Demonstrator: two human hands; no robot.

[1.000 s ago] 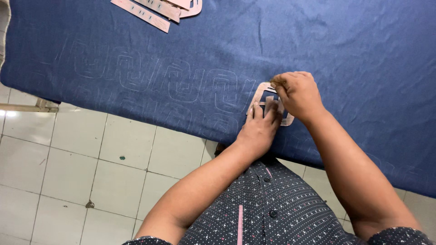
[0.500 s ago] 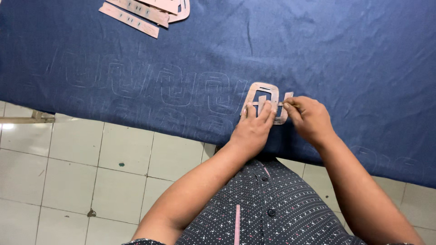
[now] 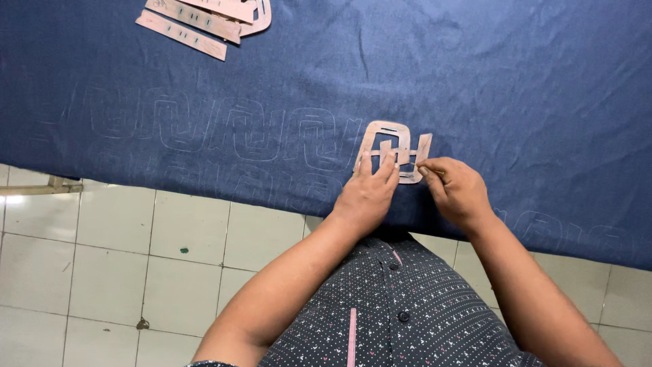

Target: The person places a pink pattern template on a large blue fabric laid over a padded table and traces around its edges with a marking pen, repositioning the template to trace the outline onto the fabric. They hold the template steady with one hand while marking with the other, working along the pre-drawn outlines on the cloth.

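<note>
Left hand (image 3: 367,194) presses flat on the pink template (image 3: 392,146); right hand (image 3: 456,190), now at four o'clock, pinches chalk (image 3: 429,168).

free: blue cloth (image 3: 516,88) right | obstacle: template stack (image 3: 204,17) far-left

Blue cloth (image 3: 475,81) (chalk outlines), pink cutout template (image 3: 387,136), stacked templates (image 3: 204,17)

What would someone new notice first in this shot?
The wide dark blue cloth fills the upper frame, with chalk outlines in a row along its near edge. At centre, the left hand presses a pinkish cut-out template flat while the right hand works at its right edge.
</note>
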